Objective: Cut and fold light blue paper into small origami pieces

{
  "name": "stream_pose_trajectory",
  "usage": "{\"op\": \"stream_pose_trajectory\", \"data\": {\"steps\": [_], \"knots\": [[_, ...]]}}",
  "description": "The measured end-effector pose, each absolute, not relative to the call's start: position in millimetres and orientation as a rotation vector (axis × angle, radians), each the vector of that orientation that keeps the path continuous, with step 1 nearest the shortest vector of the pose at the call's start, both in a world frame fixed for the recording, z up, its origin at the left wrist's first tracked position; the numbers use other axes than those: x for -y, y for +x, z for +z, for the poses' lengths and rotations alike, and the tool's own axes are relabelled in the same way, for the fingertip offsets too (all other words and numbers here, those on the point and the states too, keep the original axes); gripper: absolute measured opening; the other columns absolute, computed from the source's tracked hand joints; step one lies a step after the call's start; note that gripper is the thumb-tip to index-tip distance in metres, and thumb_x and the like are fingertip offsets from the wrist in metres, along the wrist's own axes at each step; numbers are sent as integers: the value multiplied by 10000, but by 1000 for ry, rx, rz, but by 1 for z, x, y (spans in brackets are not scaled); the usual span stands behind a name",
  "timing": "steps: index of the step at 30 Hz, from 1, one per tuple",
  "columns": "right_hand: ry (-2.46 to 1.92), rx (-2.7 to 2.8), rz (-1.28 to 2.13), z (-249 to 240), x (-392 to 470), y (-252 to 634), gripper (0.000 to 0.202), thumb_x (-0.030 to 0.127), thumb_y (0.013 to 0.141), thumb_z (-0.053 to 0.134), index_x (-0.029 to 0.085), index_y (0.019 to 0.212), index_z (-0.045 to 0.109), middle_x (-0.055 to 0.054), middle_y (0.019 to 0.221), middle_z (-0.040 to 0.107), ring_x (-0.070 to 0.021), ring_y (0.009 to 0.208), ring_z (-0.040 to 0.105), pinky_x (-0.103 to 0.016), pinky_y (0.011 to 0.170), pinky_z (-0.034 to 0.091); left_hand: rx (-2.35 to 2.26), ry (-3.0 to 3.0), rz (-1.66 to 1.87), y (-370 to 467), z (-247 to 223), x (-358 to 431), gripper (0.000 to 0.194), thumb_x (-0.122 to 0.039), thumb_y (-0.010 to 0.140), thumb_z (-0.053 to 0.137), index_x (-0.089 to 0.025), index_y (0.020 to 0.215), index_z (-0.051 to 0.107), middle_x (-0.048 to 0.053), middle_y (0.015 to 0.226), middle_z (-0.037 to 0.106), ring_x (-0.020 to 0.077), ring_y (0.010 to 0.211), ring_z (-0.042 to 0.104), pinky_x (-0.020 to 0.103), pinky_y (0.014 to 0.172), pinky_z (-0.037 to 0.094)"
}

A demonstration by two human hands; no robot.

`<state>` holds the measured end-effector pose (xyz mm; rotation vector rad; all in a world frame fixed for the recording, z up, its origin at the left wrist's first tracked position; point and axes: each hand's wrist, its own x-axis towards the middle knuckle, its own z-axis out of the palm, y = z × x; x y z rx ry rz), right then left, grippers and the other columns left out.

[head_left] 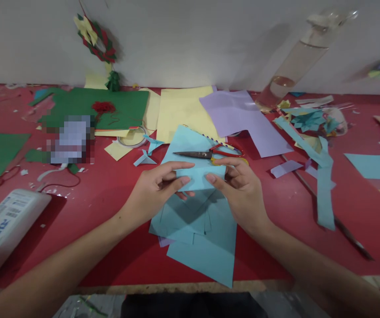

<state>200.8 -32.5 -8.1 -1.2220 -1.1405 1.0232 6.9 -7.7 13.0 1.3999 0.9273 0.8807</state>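
Between my two hands, above the red table, is a small folded piece of light blue paper (199, 177). My left hand (158, 183) pinches its left end between thumb and fingers, and my right hand (239, 183) pinches the right end the same way. Beneath it lie several loose light blue sheets (210, 254), some with dark lines on them. Just beyond my fingertips, a pair of scissors (195, 154) with red and yellow handles rests on blue paper, beside a patterned pencil (206, 136).
Green paper (127, 106), yellow paper (183, 108) and purple paper (239, 115) lie along the wall. A clear spray bottle (291, 70) stands at the back right. A white box-like device (11, 225) sits at left, and blue strips (324, 190) at right.
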Motion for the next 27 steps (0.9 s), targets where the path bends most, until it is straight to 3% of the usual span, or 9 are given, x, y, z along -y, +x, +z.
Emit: {"op": "stream_pose_trajectory", "data": {"steps": [5, 15, 21, 27], "knots": [[-1213, 1167, 987, -9, 31, 201, 251, 302, 754, 805, 275, 965, 671, 53, 695, 572, -100, 599, 533, -231, 521, 464, -932, 1399, 877, 6, 14, 8, 299, -288, 876, 685, -160, 1146, 671, -11, 702, 727, 183, 691, 760, 227, 637, 638], [-1201, 1160, 1008, -7, 31, 200, 261, 280, 731, 818, 258, 948, 673, 31, 753, 658, -116, 655, 606, -237, 568, 527, -931, 1452, 876, 4, 14, 6, 288, -302, 886, 676, -171, 1143, 681, 6, 759, 750, 178, 688, 759, 230, 650, 637], [-1196, 1139, 1020, -10, 33, 200, 284, 302, 730, 824, 260, 966, 673, 29, 776, 678, -112, 674, 623, -227, 589, 537, -977, 1522, 879, 4, 18, 8, 325, -292, 895, 660, -167, 1195, 656, -26, 659, 702, 159, 655, 745, 217, 641, 624], [-1226, 1193, 923, -5, 37, 196, 259, 285, 725, 822, 244, 935, 674, 22, 751, 671, -120, 632, 611, -238, 537, 521, -1042, 1652, 884, 5, 15, 12, 320, -321, 889, 665, -207, 1188, 662, -33, 670, 703, 142, 612, 732, 189, 593, 597]]}}
